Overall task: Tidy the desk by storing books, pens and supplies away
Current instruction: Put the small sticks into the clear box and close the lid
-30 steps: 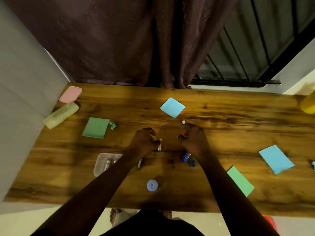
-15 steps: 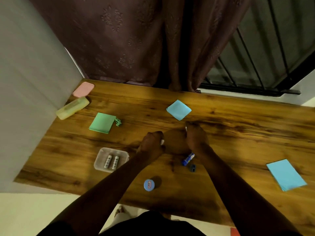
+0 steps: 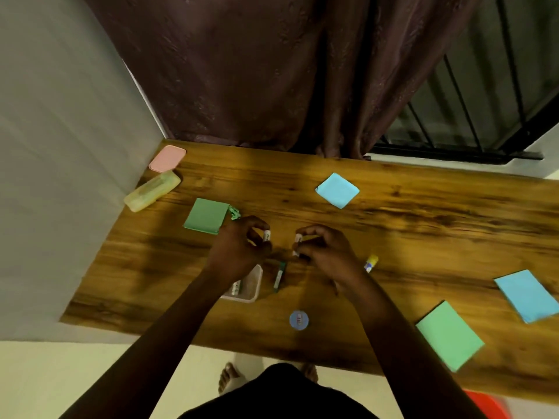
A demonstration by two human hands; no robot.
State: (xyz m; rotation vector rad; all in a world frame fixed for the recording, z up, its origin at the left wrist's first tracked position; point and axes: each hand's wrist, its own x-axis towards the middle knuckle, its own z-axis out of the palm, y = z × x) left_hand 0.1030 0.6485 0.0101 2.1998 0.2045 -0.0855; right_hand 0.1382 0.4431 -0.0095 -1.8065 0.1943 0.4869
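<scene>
A pink lid [image 3: 167, 158] and a pale case [image 3: 152, 191] lie in the desk's [image 3: 423, 225] far left corner, against the wall [image 3: 60, 146]. Next is a green pad [image 3: 206, 216] with a blurred green clip [image 3: 234, 213] at its right edge. The left hand [image 3: 239, 252] hovers just beside the pad, thumb and forefinger pinching the left tube [image 3: 267, 235], small and white. Its other fingers curl under, mostly hidden. Its wrist covers most of a clear tray [image 3: 255, 287]. A white stick [image 3: 236, 288] shows inside, but how many there are cannot be told. A green pen [image 3: 279, 275] lies just right of the tray.

The right hand [image 3: 326, 252] pinches the right tube [image 3: 298, 238] in its fingertips. A second white end shows lower, and whether it is a separate piece is unclear. A blue disc [image 3: 299, 320] sits near the front edge, its label unreadable. A blue note [image 3: 337, 190] lies farther back and a glue stick [image 3: 371, 263] beside the right wrist. Then come a green book [image 3: 449, 335] and a blue book [image 3: 527, 294] cut by the frame.
</scene>
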